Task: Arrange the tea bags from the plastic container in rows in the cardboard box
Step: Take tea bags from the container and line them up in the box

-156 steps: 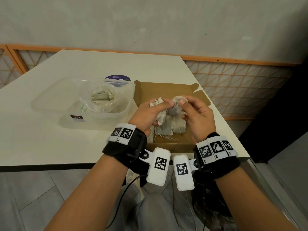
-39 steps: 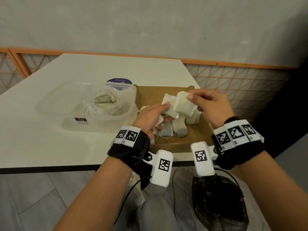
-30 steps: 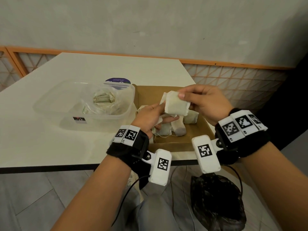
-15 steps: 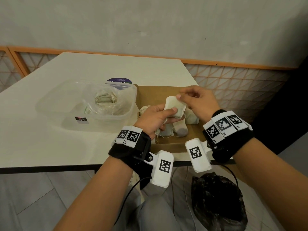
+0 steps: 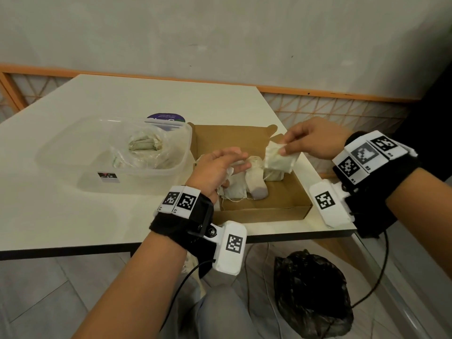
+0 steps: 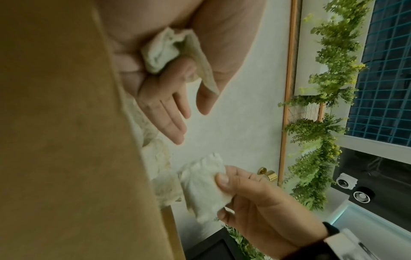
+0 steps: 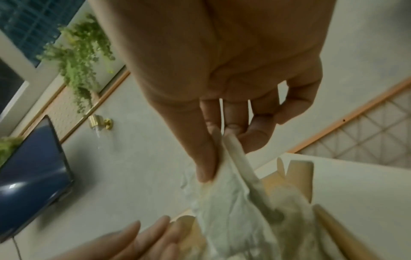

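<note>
The brown cardboard box (image 5: 264,212) sits near the table's front right corner with a few tea bags (image 5: 254,185) standing in its left half. My right hand (image 5: 285,149) pinches one pale tea bag (image 5: 278,159) by its top above the box's right side; the pinch also shows in the right wrist view (image 7: 227,184). My left hand (image 5: 234,162) hovers over the box's left part. A curled finger keeps a small bunch of tea bags (image 6: 164,49) in the palm while the other fingers (image 6: 171,126) point straight. The clear plastic container (image 5: 73,145) at the left holds more tea bags (image 5: 144,145).
A round purple lid (image 5: 166,117) lies behind the container. The box sits close to the table's front edge (image 5: 97,250) and right edge. A black plastic bag (image 5: 310,294) lies on the floor below. An orange lattice railing (image 5: 330,111) runs past the table.
My right hand has drawn the tea bag away from my left hand and moved right, over the box's right side. My left hand has let that bag go, its fingers now stretched out.
</note>
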`<action>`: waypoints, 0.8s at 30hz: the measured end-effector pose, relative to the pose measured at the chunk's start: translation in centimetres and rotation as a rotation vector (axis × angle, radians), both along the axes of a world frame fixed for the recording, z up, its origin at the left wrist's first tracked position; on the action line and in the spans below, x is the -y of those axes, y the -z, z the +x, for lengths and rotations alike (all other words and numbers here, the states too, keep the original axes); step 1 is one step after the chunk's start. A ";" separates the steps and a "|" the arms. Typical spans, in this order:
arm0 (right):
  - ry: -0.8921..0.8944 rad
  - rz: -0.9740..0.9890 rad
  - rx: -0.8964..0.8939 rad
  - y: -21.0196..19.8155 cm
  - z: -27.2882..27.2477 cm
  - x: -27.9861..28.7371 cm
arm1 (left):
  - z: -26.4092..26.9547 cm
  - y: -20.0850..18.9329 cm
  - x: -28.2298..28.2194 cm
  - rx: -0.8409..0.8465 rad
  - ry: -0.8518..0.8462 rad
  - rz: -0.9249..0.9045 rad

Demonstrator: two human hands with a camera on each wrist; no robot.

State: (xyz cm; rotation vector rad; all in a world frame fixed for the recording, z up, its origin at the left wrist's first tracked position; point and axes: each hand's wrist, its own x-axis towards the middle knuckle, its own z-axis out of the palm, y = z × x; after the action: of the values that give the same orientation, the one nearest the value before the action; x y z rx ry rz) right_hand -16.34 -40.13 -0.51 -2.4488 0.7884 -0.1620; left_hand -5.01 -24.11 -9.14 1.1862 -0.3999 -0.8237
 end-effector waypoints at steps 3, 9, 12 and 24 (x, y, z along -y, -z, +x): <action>-0.072 -0.052 -0.110 -0.3 -0.8 -0.5 | 0.3 0.0 0.0 -0.047 -0.079 -0.058; -0.293 0.131 -0.213 0.6 0.3 -4.6 | 0.7 -0.5 -0.5 -0.187 -0.191 -0.218; -0.342 0.093 -0.280 2.2 2.1 -5.7 | 0.6 -0.6 -0.5 -0.180 -0.205 -0.210; -0.244 -0.179 -0.255 3.3 6.0 -6.4 | 0.7 -0.7 -0.6 -0.189 -0.199 -0.214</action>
State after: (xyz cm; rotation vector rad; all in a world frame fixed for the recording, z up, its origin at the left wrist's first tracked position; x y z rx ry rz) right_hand -10.32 -33.71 -3.83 -2.7480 0.5922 0.1819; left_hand -4.32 -23.54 -8.47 0.9236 -0.2044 -0.6941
